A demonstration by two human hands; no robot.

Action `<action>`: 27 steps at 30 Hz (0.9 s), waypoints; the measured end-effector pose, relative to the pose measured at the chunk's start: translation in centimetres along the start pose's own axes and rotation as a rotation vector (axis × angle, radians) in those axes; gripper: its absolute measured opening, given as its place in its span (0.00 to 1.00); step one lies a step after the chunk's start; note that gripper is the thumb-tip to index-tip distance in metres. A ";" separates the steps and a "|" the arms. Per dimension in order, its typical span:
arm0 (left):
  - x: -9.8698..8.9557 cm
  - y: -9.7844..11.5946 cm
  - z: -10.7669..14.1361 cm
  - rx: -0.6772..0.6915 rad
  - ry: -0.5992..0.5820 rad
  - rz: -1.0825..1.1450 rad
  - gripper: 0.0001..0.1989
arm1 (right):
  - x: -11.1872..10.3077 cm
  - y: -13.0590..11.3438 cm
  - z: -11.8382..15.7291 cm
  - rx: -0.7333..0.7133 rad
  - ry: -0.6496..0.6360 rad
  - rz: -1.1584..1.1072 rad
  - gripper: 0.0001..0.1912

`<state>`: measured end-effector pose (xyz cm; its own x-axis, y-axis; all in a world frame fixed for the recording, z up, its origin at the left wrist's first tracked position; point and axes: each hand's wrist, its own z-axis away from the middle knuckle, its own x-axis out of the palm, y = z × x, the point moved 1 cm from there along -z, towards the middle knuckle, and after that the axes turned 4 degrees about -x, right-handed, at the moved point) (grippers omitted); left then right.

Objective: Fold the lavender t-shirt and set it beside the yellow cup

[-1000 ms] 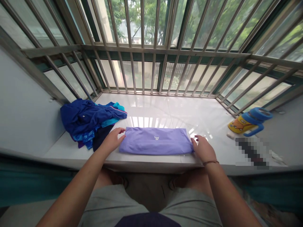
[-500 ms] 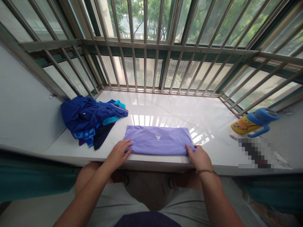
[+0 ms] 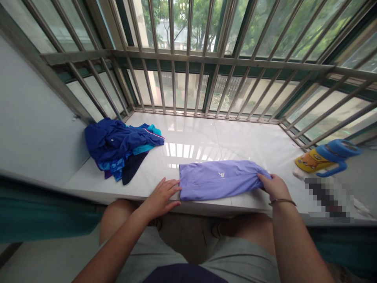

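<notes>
A folded lavender cloth (image 3: 212, 182) with a small white logo lies along the front edge of the white ledge. Its right end is bunched and pinched in my right hand (image 3: 275, 186), which wears a thin bracelet. My left hand (image 3: 163, 196) is flat at the cloth's left end, fingers apart, fingertips at its edge. Further left on the ledge sits a heap of dark blue clothing (image 3: 110, 139) with bright blue and black pieces under it.
A blue and yellow bottle (image 3: 319, 159) lies on the ledge at the right, with a blurred-out dark object in front of it. Metal window bars (image 3: 188, 59) stand behind the ledge (image 3: 250, 133). My knees are below its front edge.
The lavender cloth has shifted right, drawn by my right hand, and its right end is now gathered and narrower. My left hand has moved off the cloth's top to its left edge.
</notes>
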<state>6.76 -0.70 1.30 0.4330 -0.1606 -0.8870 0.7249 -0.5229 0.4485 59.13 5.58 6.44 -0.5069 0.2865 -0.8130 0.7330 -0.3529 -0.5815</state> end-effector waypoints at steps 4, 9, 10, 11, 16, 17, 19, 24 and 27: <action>-0.4 -1.0 -2.6 -0.033 0.057 0.024 0.25 | -1.2 -4.0 1.2 -0.015 0.159 0.050 0.22; -0.9 -0.9 -7.5 0.011 0.076 0.075 0.20 | 2.4 -13.0 7.3 -0.576 0.083 0.069 0.13; -0.8 -0.8 -8.5 0.019 0.063 0.079 0.19 | 3.7 -14.6 9.0 -0.698 0.016 0.097 0.14; -0.6 -0.7 -9.3 0.019 0.051 0.077 0.18 | 5.2 -15.9 10.6 -0.800 -0.068 0.144 0.15; 0.9 -1.5 -11.3 -0.065 0.083 -0.013 0.18 | 12.2 -18.2 17.3 -1.047 -0.365 0.358 0.14; 1.2 -1.7 -11.3 -0.069 0.092 -0.023 0.18 | 13.1 -18.0 18.0 -1.049 -0.373 0.352 0.14; 1.6 -2.1 -11.3 -0.054 0.115 -0.011 0.18 | 14.2 -17.1 18.7 -1.020 -0.348 0.295 0.16; 1.7 -2.7 -11.4 -0.100 0.308 0.089 0.21 | 14.4 -15.7 18.1 -0.956 -0.290 0.024 0.16; 1.3 -2.8 -11.3 -0.130 0.419 0.145 0.18 | 14.1 -15.8 17.8 -0.928 -0.224 -0.095 0.16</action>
<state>11.36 10.04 0.17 0.6949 0.1421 -0.7049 0.6904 -0.4061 0.5987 32.32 -0.65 3.63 -0.5868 0.0664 -0.8070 0.7030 0.5363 -0.4671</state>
